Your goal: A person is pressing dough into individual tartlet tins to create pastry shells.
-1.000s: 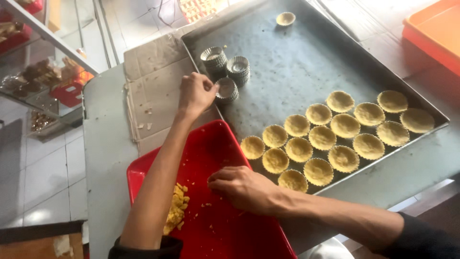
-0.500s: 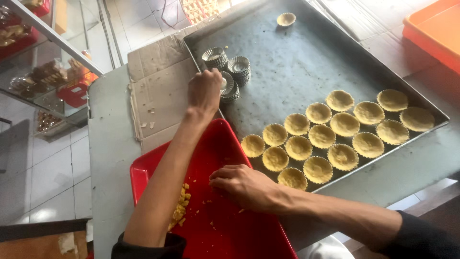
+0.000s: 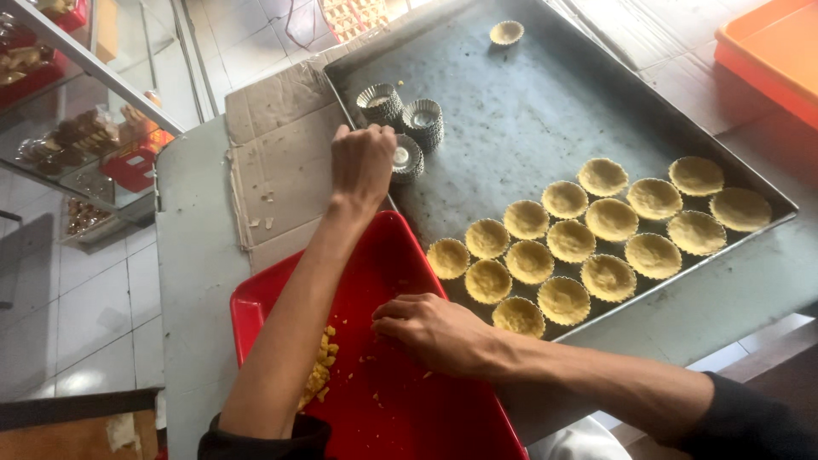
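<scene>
My left hand reaches across the red tray to the near left edge of the large metal baking tray. Its curled fingers close on the nearest stack of empty fluted tart molds. Two more mold stacks stand just beyond. My right hand lies palm down on the red tray, fingertips together among yellow crumbs; anything under it is hidden. Yellow dough bits lie by my left forearm. Several dough-lined tart shells sit in rows on the baking tray.
One lone tart shell sits at the baking tray's far end. Flattened cardboard lies under the tray's left side. An orange tray is at the top right. A glass display case with packaged goods stands to the left.
My left hand has moved right, from the cardboard edge onto the nearest mold stack. My right hand has stayed in place on the red tray.
</scene>
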